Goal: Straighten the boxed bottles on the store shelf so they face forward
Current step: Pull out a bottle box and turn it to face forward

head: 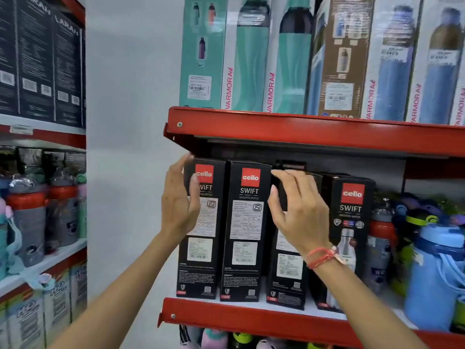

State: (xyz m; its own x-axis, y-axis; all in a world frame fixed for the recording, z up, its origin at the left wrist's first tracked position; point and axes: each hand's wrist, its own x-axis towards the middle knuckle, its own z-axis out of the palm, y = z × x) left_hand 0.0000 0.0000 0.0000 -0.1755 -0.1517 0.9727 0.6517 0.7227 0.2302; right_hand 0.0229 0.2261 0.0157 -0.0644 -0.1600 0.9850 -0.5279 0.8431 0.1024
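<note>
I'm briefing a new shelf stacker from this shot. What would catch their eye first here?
First, the row of black Cello Swift boxes on the middle shelf, framed by the bright red shelf edge. The left hand rests against the leftmost box, while the right hand, with a red wrist thread, grips the top of the third box. Above stand tall teal and blue Varmora boxes; loose colourful bottles crowd the right.

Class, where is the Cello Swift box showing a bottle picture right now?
The picture-front box stands rightmost of the four black boxes, on the middle red shelf, just right of the right hand.
</note>
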